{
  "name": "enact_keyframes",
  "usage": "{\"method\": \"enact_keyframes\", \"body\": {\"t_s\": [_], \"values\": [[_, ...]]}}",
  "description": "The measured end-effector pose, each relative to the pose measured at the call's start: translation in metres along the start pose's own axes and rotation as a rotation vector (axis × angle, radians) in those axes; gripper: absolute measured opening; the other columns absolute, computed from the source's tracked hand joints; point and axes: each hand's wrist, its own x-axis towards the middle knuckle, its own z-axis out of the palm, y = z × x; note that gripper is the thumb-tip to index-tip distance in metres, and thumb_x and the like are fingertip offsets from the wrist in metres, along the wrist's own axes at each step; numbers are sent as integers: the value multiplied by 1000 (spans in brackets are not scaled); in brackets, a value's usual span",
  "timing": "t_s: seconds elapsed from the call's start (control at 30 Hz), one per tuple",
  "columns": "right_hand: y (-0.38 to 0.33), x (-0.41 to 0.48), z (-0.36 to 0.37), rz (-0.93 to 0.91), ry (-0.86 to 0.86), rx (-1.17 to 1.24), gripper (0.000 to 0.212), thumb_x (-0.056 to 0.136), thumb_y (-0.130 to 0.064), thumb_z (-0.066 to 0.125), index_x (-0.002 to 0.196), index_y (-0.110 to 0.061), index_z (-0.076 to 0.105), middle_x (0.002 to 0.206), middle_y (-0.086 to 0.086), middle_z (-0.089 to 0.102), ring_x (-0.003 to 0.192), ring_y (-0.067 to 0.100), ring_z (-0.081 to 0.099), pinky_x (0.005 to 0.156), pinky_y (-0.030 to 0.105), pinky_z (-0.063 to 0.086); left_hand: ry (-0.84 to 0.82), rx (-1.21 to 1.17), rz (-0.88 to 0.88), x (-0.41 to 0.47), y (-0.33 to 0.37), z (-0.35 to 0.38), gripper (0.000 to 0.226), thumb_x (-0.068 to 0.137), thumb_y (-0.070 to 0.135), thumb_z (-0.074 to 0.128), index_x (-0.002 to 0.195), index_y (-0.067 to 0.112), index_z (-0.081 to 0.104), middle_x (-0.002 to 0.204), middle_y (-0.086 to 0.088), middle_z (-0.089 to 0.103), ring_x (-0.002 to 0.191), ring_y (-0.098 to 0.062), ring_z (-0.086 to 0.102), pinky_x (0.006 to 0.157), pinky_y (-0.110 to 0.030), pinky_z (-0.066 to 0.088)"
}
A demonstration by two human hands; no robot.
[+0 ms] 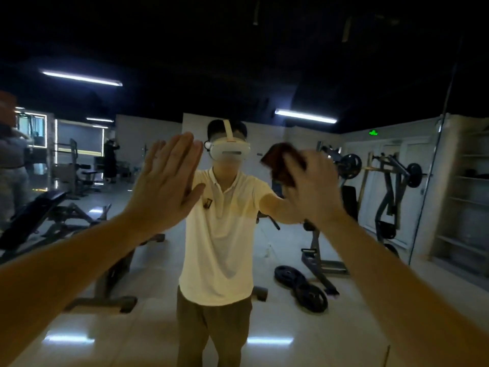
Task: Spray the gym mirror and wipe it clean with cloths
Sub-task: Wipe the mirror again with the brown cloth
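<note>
A: Your left hand is open. The fingers are straight and close together, and the palm seems to lie flat against the large wall mirror, about at the height of your head.

B: Your right hand is different. Its fingers are curled around a dark reddish-brown cloth and hold it on the glass, at nearly the same height. This hand and the cloth are blurred, so you cannot see the folds.

A: Between your two hands there is a free strip of glass, where your pale yellow polo shirt is reflected.

B: Look at the right edge. The mirror ends at a thin slanting line, and just behind it stand pale open shelves. Your right hand is well apart from this edge, so wide glass lies between them.

A: Above both hands the glass reflects a dark ceiling. Below your forearms it goes down to the bottom of the view. The left edge of the mirror I cannot tell.

B: In the reflection a black bench is at the left, and black weight plates lie on the shiny floor at the right.
</note>
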Motion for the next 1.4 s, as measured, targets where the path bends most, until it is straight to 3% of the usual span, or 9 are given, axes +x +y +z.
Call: {"method": "enact_keyframes", "body": {"t_s": [0.23, 0.43, 0.57, 0.73, 0.87, 1.03, 1.17, 1.23, 1.4], "values": [[12, 65, 7, 745, 307, 70, 50, 93, -22, 52, 142, -14, 54, 137, 20, 47, 117, 35, 53, 101, 51, 49, 97, 3, -58, 31, -12, 22, 97, 101, 70, 25, 165, -1, 6, 173, -23, 0, 161, -39, 1, 129, -59, 5], [-108, 39, 28, 105, 177, 202, 55, 79, -26, 71, 131, -16, 59, 122, 9, 37, 109, 26, 42, 92, 43, 48, 140, 18, -49, 27, -11, 24, 99, 100, 73, 23, 165, 0, 8, 173, -22, 1, 161, -37, 2, 130, -56, 1], [-59, 54, 18, -355, 9, 40, 56, 81, -28, 82, 131, -12, 66, 119, 18, 58, 108, 34, 52, 91, 46, 50, 146, 24, -29, 28, -13, 23, 98, 100, 71, 27, 164, -1, 9, 173, -23, 2, 161, -38, 3, 130, -57, 2], [59, 116, -7, 375, 264, -61, 47, 91, -24, 67, 137, -14, 58, 132, 19, 50, 115, 34, 53, 98, 42, 49, 135, 48, -42, 29, -15, 26, 99, 99, 70, 32, 164, -1, 10, 173, -23, 1, 161, -38, 2, 129, -57, 1], [14, 143, -2, 714, 397, 23, 42, 93, -21, 65, 135, -16, 62, 133, 15, 50, 119, 31, 51, 103, 42, 47, 150, 41, -46, 27, -14, 27, 99, 99, 70, 30, 164, -2, 13, 172, -24, 4, 161, -38, 3, 129, -57, 2], [-112, 95, 26, 172, 208, 188, 48, 82, -22, 75, 128, -14, 63, 123, 16, 54, 109, 29, 50, 92, 40, 49, 146, 29, -48, 26, -13, 22, 97, 102, 73, 21, 163, -2, 17, 172, -23, 9, 161, -37, 6, 129, -58, 5], [-93, 81, 18, -378, 31, 121, 46, 85, -27, 74, 128, -12, 67, 119, 16, 61, 108, 31, 53, 93, 46, 50, 145, 14, -38, 26, -14, 22, 97, 101, 74, 20, 163, -1, 18, 172, -23, 7, 161, -37, 6, 129, -59, 7], [-51, 103, 8, -265, 77, 61, 38, 92, -28, 64, 126, -10, 65, 117, 17, 60, 104, 32, 57, 91, 46, 51, 143, 33, -37, 27, -14, 24, 97, 101, 73, 23, 164, -1, 14, 173, -22, 4, 161, -37, 4, 129, -58, 7], [27, 163, -8, 574, 332, -57, 49, 95, -25, 64, 142, -15, 55, 135, 18, 50, 119, 33, 52, 101, 41, 43, 150, 41, -47, 28, -14, 26, 97, 100, 71, 29, 164, -1, 12, 173, -22, 4, 161, -37, 4, 129, -59, 8]]}}
